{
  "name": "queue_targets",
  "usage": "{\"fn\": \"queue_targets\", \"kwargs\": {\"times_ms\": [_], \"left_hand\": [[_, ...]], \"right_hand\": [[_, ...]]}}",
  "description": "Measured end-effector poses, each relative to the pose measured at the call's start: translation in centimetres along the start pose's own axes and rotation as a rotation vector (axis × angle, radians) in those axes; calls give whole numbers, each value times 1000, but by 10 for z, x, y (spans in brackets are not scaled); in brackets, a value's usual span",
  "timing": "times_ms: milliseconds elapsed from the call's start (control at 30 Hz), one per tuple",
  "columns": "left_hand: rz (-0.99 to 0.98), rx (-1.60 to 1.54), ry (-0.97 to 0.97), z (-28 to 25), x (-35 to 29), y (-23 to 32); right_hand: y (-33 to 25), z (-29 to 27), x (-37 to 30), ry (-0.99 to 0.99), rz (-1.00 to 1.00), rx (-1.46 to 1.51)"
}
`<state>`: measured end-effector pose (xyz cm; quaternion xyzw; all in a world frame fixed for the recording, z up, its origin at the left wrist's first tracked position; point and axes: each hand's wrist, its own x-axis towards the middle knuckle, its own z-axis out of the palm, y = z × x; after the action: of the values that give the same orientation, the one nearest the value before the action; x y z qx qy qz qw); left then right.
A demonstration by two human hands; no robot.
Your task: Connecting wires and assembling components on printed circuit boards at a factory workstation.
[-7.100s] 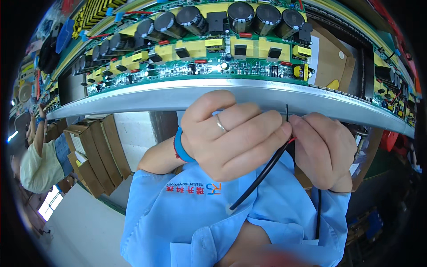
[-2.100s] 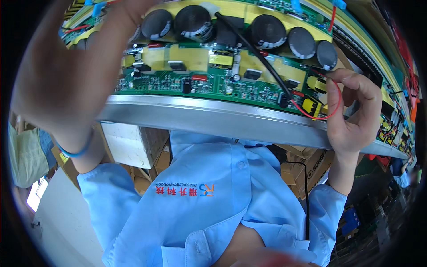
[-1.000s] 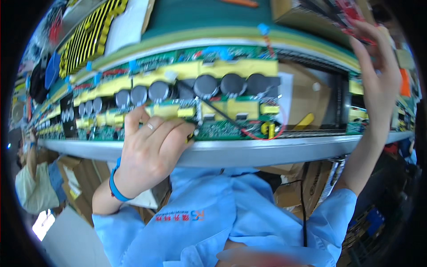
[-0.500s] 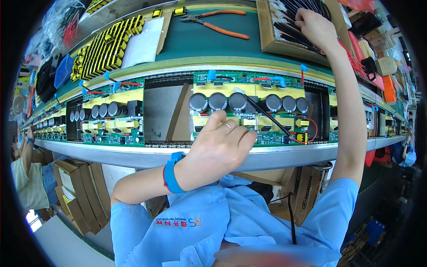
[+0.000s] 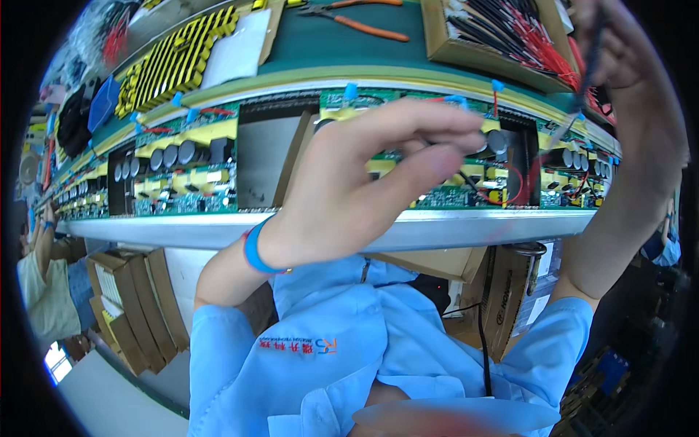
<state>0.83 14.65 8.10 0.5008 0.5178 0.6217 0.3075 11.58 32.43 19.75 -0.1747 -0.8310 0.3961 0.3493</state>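
My left hand (image 5: 364, 171) is above a green circuit board (image 5: 444, 197), its fingers stretched out and the thumb apart below them. It covers much of the board, including most of its round capacitors; one capacitor (image 5: 497, 141) shows beyond the fingertips. Just past the thumb, part of a black cable with a thin red wire (image 5: 521, 182) lies on the board. At the upper right, my right hand (image 5: 619, 54) is closed round another black cable (image 5: 591, 62). This cable hangs down, smeared by motion, with a blurred reddish end near the board line.
A cardboard box (image 5: 437, 36) of black and red cables stands on the green bench beyond the line. Orange-handled pliers (image 5: 364, 26) and yellow-black components (image 5: 178, 58) lie left of it. More boards (image 5: 182, 186) sit along the metal rail (image 5: 320, 231). A person (image 5: 47, 291) is at far left.
My right hand has left the cable box and moved right, bringing a black cable out. My left hand has uncurled and reaches further right over the board. The view has shifted slightly.
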Motion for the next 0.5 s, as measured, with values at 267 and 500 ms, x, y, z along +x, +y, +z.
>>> {"fn": "queue_targets", "kwargs": {"times_ms": [267, 500], "left_hand": [[-345, -480, -88, 9, -5, -1], [-256, -545, -89, 2, -21, -5]], "right_hand": [[14, 37, -32, -60, 216, 323], [13, 39, -34, -293, 203, 433]]}}
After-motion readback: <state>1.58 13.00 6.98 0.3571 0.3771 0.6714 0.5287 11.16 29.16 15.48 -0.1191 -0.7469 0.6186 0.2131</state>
